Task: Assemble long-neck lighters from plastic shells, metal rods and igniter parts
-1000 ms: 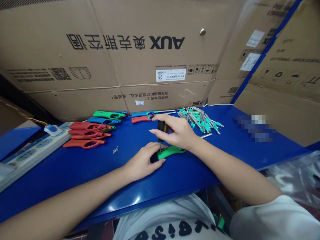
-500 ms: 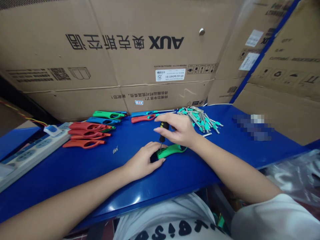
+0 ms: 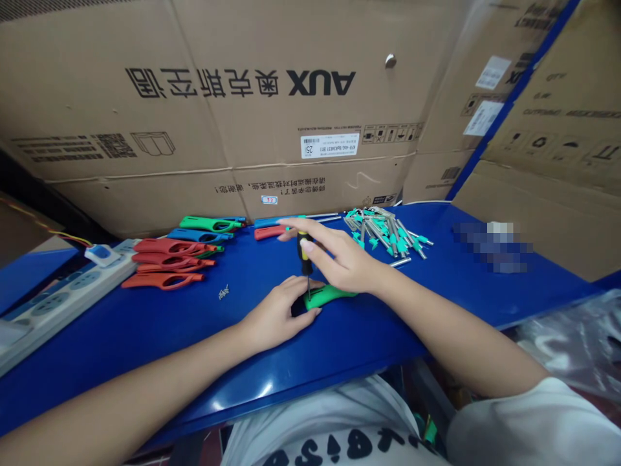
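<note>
My right hand [image 3: 342,255] pinches a small black-and-yellow screwdriver [image 3: 305,254] between thumb and fingers, and its thin shaft points down into a green plastic lighter handle [image 3: 327,296]. My left hand [image 3: 277,317] grips the near end of that handle, pressing it against the table. The point where the shaft meets the handle is partly hidden by my left fingers. Behind my right hand lie a red-and-green lighter handle [image 3: 269,233] and a blue one [image 3: 279,221].
Several red handles [image 3: 162,279] and blue and green ones [image 3: 208,224] lie left on the blue workbench [image 3: 194,330]. A heap of metal tubes with teal fittings [image 3: 385,232] lies right. Tiny screws [image 3: 224,292] and a power strip [image 3: 63,291] sit left; cardboard boxes [image 3: 242,129] stand behind.
The screwdriver handle has tilted left while its tip stays on the green handle. My right fingers have shifted around it. My left hand has stayed in place.
</note>
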Action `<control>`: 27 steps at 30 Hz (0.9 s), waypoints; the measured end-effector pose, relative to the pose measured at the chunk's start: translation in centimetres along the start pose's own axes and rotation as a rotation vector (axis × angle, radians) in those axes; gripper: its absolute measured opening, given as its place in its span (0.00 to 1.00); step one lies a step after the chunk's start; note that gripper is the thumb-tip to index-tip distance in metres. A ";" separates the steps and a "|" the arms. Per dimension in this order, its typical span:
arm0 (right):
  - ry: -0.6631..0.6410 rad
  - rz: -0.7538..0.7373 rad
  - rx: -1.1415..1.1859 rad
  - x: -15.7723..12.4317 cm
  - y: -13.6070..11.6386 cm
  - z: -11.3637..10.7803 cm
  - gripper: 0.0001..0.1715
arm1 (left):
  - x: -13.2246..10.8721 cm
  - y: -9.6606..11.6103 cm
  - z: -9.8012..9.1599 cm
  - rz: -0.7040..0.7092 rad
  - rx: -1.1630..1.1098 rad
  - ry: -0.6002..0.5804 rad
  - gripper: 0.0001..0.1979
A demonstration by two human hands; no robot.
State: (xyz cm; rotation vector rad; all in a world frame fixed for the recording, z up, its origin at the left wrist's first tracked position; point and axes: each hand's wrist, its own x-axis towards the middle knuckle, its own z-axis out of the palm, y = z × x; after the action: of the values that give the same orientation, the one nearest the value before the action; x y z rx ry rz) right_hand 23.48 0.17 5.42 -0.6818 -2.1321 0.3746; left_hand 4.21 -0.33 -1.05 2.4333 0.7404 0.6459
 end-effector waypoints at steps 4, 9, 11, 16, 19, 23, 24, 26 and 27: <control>-0.019 0.126 0.211 0.1 0.1 0.2 0.23 | 0.1 0.0 0.0 0.011 -0.018 0.000 0.15; 0.262 0.152 0.203 0.9 0.9 -2.0 0.19 | 0.0 0.1 0.2 -0.004 -0.030 0.014 0.17; 0.390 0.138 0.158 1.4 1.9 -3.8 0.19 | 0.0 0.3 0.1 0.000 -0.023 0.014 0.18; 0.598 0.227 -0.204 0.2 5.8 -9.7 0.18 | -0.5 1.0 -1.6 -0.024 0.112 -0.092 0.30; 0.634 0.342 -0.611 -2.7 8.2 -13.5 0.13 | -0.9 1.8 -2.6 -0.071 0.257 -0.141 0.31; 0.572 0.562 -0.870 -6.6 11.1 -17.4 0.04 | -0.6 2.7 -2.6 -0.125 0.402 -0.184 0.20; 0.539 0.652 -0.871 -7.3 11.7 -18.0 0.03 | -0.4 2.9 -2.5 -0.134 0.420 -0.201 0.17; 0.464 0.798 -0.836 -8.3 12.9 -18.7 0.03 | 0.2 3.2 -2.4 -0.145 0.443 -0.244 0.14; 0.419 0.856 -0.804 -8.6 13.4 -18.9 0.04 | 0.6 3.3 -2.5 -0.150 0.453 -0.272 0.14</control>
State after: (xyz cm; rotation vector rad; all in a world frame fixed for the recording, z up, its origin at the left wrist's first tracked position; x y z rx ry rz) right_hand 47.37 6.33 4.72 -1.9467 -1.4408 -0.2158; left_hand 4.46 -1.53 2.95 2.7541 1.0288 0.0853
